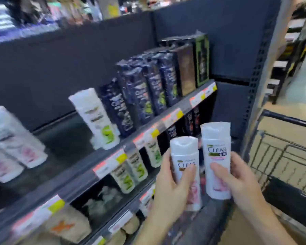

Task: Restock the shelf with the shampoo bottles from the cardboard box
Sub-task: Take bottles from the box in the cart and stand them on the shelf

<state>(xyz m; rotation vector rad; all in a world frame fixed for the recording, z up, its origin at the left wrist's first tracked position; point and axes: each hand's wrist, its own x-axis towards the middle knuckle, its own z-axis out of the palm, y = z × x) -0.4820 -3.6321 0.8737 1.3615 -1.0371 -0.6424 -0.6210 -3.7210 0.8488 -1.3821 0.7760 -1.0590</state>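
My left hand grips a white shampoo bottle with a pink label, held upright. My right hand grips a second white shampoo bottle of the same kind, right beside the first. Both bottles hang in front of the shelf's lower levels. On the upper shelf board stand white pink-label bottles at the far left, a white green-label bottle in the middle and dark blue bottles further right. A cardboard box shows under my right forearm.
Between the pink-label bottles and the green-label bottle the upper shelf board has a gap. Price tags line the shelf edges. Lower shelves carry more white and green bottles. A black wire trolley with cardboard stands at the right.
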